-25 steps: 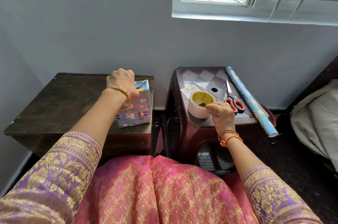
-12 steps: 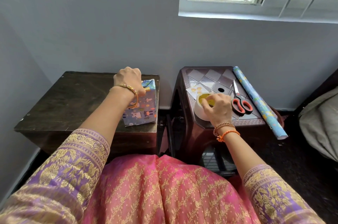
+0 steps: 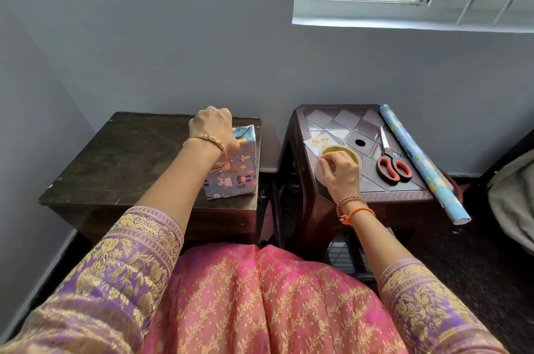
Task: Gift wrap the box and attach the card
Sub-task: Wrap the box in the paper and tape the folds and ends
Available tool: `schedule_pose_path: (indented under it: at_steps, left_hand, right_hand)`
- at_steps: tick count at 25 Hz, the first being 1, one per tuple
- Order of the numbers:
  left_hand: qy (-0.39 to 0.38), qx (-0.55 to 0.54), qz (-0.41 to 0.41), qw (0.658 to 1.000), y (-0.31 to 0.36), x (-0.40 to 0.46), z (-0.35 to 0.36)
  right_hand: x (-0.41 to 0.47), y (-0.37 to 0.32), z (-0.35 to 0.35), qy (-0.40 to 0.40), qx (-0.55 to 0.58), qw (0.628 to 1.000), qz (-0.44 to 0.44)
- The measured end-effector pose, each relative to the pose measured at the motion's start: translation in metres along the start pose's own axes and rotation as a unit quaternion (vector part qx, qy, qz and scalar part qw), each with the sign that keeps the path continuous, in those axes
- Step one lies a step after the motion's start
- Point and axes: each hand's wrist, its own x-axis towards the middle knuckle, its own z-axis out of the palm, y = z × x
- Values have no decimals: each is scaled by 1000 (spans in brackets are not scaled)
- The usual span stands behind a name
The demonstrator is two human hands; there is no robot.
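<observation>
A box wrapped in blue-purple animal-print paper [image 3: 235, 173] stands upright on the dark wooden table [image 3: 121, 157], near its right edge. My left hand [image 3: 215, 129] presses on the box's top, fingers curled over the folded paper. On the brown plastic stool [image 3: 341, 122] to the right sits a roll of clear tape with a yellow core [image 3: 357, 155]. My right hand [image 3: 339, 173] lies over the roll, fingertips pinching at its near-left rim. A small white card with yellow marks [image 3: 316, 141] lies partly under the roll.
Orange-handled scissors [image 3: 391, 164] lie on the stool to the right of the tape. A roll of blue wrapping paper [image 3: 420, 160] runs along the stool's right edge and overhangs the front. Grey cloth [image 3: 513, 194] lies at far right. The wall stands close behind both surfaces.
My right hand has moved from the roll's right side over its top to its near-left rim. My left hand has stayed on the box.
</observation>
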Motion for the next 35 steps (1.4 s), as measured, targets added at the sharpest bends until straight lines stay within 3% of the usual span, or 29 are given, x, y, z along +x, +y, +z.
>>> schedule_pose_path:
  at_steps: [8,13,18,26,35]
  left_hand:
    - [9,-7,2,1000,-3,1,3]
    - [14,-11,6,1000,-5,2,7]
    - [20,-21,7,1000,-7,3,7]
    - [30,-34,4,999,-10,2,10]
    - [38,-34,5,999,-10,3,13]
  right_hand:
    - [-2,1,3,6,-26,999,24]
    - [-14,-5,14,89,-55,994,32]
    - [-20,1,19,140,-56,988,-25]
    - [-22,8,13,144,-79,978,-130]
    - [-37,12,18,124,-75,984,-102]
